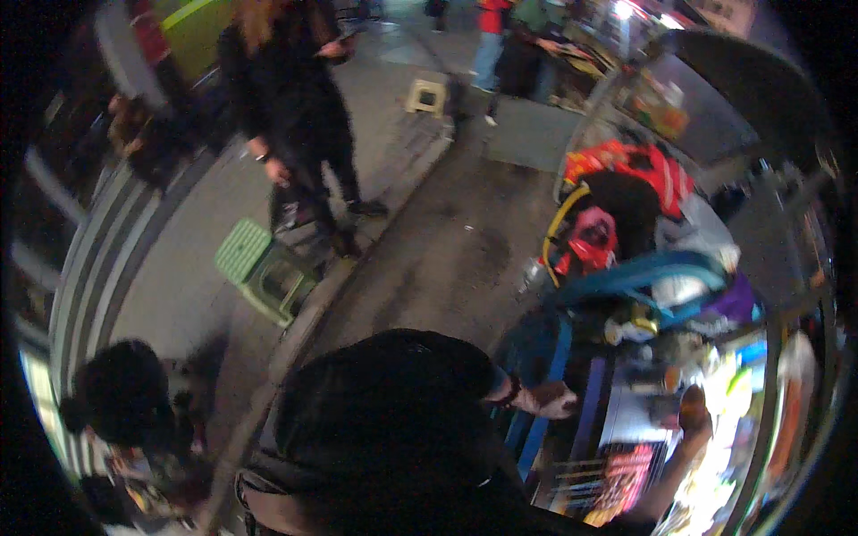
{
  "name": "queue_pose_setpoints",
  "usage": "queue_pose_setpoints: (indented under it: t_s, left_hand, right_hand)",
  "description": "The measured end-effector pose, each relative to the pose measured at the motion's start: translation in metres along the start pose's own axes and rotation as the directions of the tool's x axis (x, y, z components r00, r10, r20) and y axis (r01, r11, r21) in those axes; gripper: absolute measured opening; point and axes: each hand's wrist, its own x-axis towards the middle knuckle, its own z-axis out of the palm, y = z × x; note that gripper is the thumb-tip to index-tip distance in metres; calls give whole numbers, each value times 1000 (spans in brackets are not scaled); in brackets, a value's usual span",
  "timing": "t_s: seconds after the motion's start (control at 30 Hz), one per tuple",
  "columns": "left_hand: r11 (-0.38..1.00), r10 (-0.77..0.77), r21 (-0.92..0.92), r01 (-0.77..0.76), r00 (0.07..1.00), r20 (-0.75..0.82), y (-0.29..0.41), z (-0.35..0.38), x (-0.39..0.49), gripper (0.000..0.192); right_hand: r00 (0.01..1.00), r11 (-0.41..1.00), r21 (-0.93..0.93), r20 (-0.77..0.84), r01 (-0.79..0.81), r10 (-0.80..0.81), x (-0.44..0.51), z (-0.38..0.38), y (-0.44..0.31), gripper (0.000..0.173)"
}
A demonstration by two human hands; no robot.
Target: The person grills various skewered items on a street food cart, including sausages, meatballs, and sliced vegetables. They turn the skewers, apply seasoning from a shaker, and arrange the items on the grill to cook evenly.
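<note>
My left hand [551, 400] reaches out from a dark sleeve, with a dark band at its wrist. It is near blue slats or bars [560, 352] at the edge of a cart. My right hand [695, 415] is over the brightly lit cart top, blurred. A brown rounded shape shows at its end; whether it is a held thing or the fist itself, I cannot tell. Below and left of that hand are reddish pieces of food [627, 472], perhaps skewers, on a wire rack [570, 479]. Glare [724, 429] washes out the items to the right.
A green plastic stool [244, 251] stands by a person in black [288, 100]. Another person [124, 382] is low at bottom left. A beige stool [427, 96] is farther off. Bags and red cloth [643, 167] pile beside a blue curved part [637, 275] of the cart.
</note>
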Motion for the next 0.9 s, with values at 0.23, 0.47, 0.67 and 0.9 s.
queue_pose_setpoints:
  t_s: [0.23, 0.47, 0.67, 0.9]
  left_hand:
    - [999, -35, 21, 35, 999, -21, -5, 6, 0, 32]
    - [986, 9, -168, 2, 998, 65, 12, -5, 16, 30]
    - [956, 203, -177, -234, 963, -176, 129, -12, -9, 15]
    - [734, 675, -363, -573, 557, 485, 263, 80, -65, 22]
  right_hand:
    - [967, 959, -252, -181, 132, -180, 13, 21, -2, 45]
    - [922, 960, -244, -321, 140, -216, 10, 17, -14, 38]
    - [809, 984, -157, -587, -89, -20, -134, -54, -2, 26]
    - [319, 637, 764, -580, -106, 749, -388, -202, -110, 24]
